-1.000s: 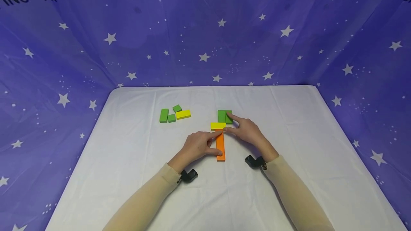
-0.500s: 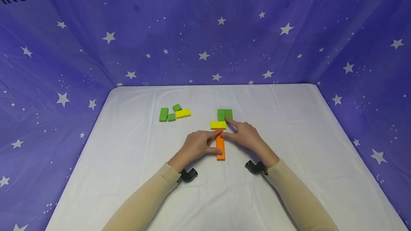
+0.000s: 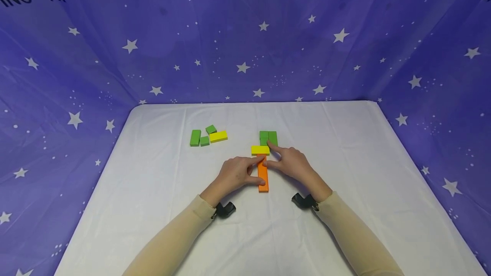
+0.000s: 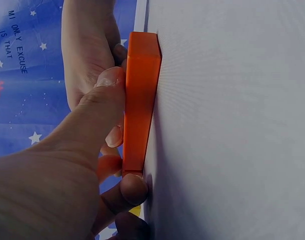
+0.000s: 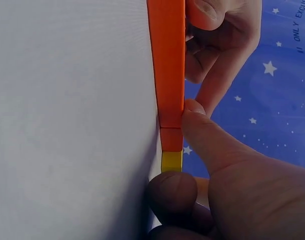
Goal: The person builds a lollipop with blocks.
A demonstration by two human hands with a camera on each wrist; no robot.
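Observation:
In the head view a long orange block [image 3: 263, 174] lies flat, a small orange block [image 5: 171, 139] butted to its far end. A yellow block [image 3: 260, 150] lies crosswise beyond them. Past it sits a green cluster [image 3: 272, 136] of blocks side by side. My left hand [image 3: 235, 172] spans the orange row from the left, thumb on the long block's top and a finger near its far end. From the right, my right hand [image 3: 293, 162] touches the orange row with its thumb; its index finger reaches the green and yellow blocks. Its other fingers are largely hidden in the head view.
To the left lie a green rectangular block [image 3: 195, 138], two small green blocks, one a green cube [image 3: 205, 141], and another yellow block [image 3: 218, 136]. A white cloth covers the table [image 3: 153, 208]. A purple star-printed curtain [image 3: 245, 46] stands behind and at both sides.
My right hand has drawn slightly toward me: its index finger left the green cluster's top for its near edge, and its thumb moved from the yellow block onto the orange row. My left hand stays put.

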